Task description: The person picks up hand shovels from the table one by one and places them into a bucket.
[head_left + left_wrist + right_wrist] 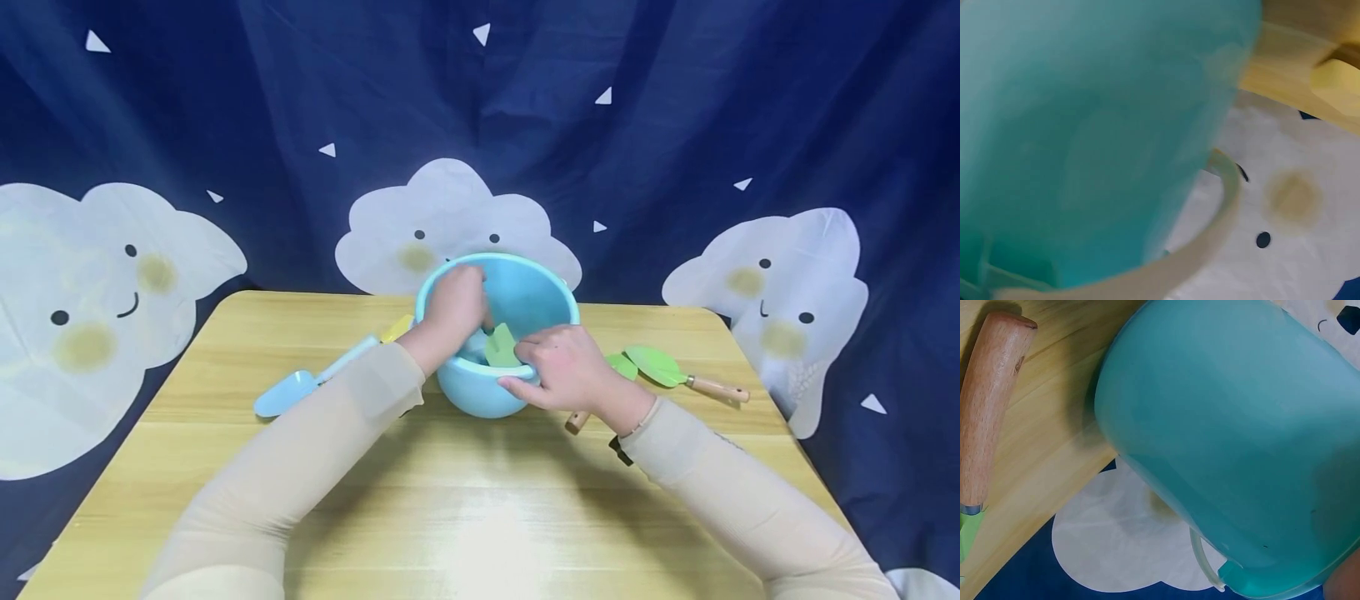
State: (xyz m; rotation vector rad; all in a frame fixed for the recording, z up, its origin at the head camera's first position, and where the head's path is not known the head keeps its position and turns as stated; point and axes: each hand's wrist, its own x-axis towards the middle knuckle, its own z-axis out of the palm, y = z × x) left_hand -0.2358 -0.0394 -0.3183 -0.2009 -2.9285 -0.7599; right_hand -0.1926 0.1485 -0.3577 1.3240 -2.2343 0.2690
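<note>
A light blue bucket (480, 398) stands on the table, tilted with its mouth toward me; its wall (1222, 425) fills much of the right wrist view. My right hand (564, 367) grips the near right rim, thumb outside and fingers over the edge. Down inside the mouth reaches my left hand (455, 304), its fingertips hidden, so whether it holds anything is unclear. Between both hands a green blade (501, 346) shows in the bucket, beside a light blue piece partly covered by the left hand. A pale bucket handle (1191, 265) crosses the left wrist view.
Left on the wooden table (360, 525) lie a light blue scoop (288, 393) and a yellow piece (397, 327), partly behind the left arm. To the right lies a green leaf-shaped trowel (654, 365); another green tool's wooden handle (988, 412) is near the right hand. A dark blue curtain (637, 167) hangs behind.
</note>
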